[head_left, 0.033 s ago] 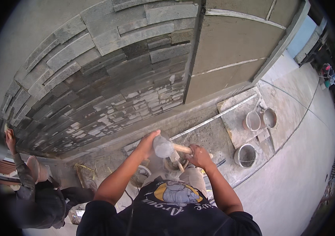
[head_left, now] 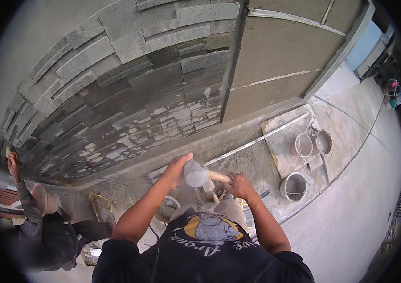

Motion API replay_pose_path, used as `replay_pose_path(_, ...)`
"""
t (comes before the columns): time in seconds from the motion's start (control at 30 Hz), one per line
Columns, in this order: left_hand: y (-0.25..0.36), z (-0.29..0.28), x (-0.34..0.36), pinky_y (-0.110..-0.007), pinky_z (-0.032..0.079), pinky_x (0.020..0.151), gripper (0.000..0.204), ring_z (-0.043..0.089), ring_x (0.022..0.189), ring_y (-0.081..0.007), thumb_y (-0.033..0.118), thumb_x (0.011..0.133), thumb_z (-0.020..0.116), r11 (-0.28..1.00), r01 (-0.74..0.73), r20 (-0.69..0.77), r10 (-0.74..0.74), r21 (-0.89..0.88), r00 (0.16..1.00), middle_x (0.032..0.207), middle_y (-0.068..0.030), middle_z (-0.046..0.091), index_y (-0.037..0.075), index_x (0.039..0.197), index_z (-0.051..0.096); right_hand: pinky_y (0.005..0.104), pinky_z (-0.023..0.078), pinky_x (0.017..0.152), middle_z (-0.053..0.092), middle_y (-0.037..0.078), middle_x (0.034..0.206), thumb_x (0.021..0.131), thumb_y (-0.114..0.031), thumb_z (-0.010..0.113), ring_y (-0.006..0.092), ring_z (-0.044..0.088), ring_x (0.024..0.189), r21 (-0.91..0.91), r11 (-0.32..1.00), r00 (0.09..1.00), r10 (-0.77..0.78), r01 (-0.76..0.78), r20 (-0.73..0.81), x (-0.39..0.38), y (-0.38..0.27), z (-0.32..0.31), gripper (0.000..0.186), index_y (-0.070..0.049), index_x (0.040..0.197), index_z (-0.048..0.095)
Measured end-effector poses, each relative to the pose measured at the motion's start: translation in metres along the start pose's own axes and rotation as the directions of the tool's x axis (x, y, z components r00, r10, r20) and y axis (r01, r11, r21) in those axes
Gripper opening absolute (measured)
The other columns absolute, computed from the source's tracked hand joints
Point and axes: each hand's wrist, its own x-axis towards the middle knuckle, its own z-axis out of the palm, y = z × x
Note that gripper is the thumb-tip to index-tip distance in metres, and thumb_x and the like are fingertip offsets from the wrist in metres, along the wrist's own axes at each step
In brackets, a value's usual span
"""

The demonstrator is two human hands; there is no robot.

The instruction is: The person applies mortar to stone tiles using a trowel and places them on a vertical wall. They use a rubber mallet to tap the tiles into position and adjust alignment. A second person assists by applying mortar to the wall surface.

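Observation:
A mallet-like tool [head_left: 196, 173] with a rounded grey, mortar-coated head and a pale wooden handle lies across in front of my body. My right hand [head_left: 241, 186] is closed round the handle's end. At the head's left side is my left hand [head_left: 177, 168], its fingers curved against it and partly hidden behind it. Below the tool, close to my legs, a trowel [head_left: 208, 187] with a wooden handle rests in a mortar bucket [head_left: 204, 196], mostly covered by the tool and my legs.
A stone-clad wall [head_left: 130, 89] stands ahead, with plastered panels [head_left: 285, 52] at its right. Buckets [head_left: 294, 187] and a board [head_left: 280, 127] sit to the right; a long straight bar [head_left: 257, 140] lies along the ground. At left, another person's hand [head_left: 14, 166] touches the wall.

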Motion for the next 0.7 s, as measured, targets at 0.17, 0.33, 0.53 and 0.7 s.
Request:
replay_pose_path(0.17,0.028,0.015,0.01,-0.038,0.054,0.092,0.064,0.067,0.109,-0.0259,0.049,0.097,0.064,0.745,-0.019,-0.092,0.108,0.667,0.99,0.125,-0.0178,0.064,-0.001,0.135,0.053,0.0493,0.055,0.079,0.071,0.026,0.086,0.082,-0.055,0.073,0.0419,0.07,0.088,0.1,0.982,0.977,0.14,-0.158,0.163,0.002,0.041,0.006,0.053,-0.003,0.092,0.075)
replay_pose_path(0.33,0.14,0.052,0.019,-0.045,0.043,0.11,0.094,0.049,0.137,-0.0417,0.059,0.089,0.068,0.149,0.051,-0.132,0.611,0.988,0.78,0.147,-0.0294,0.047,-0.004,0.151,0.036,0.0491,0.054,0.076,0.07,0.026,0.081,0.082,-0.054,0.075,0.0433,0.07,0.082,0.085,0.969,0.972,0.233,-0.232,-0.003,0.052,0.099,0.021,0.055,0.0,0.092,0.074)
replay_pose_path(0.53,0.256,0.103,0.005,-0.05,0.034,0.116,0.097,0.031,0.146,-0.0449,0.053,0.084,0.077,-0.184,0.238,0.117,0.956,0.954,0.27,0.159,-0.0305,0.025,-0.001,0.152,0.034,0.0422,0.053,0.067,0.068,0.024,0.074,0.083,-0.042,0.079,0.032,0.07,0.071,0.275,0.961,0.99,0.037,0.002,-0.138,0.096,0.061,-0.064,0.044,0.002,0.089,0.073)
replay_pose_path(0.7,0.322,0.139,0.024,-0.056,0.028,0.118,0.105,0.024,0.147,-0.0522,0.05,0.08,0.081,-0.264,0.37,0.299,0.953,0.891,-0.04,0.159,-0.0344,0.019,-0.001,0.155,0.028,0.0441,0.052,0.065,0.067,0.022,0.07,0.081,-0.038,0.079,0.0398,0.068,0.069,0.425,0.881,0.972,-0.137,0.207,-0.19,0.138,0.056,-0.09,0.039,0.0,0.085,0.07)
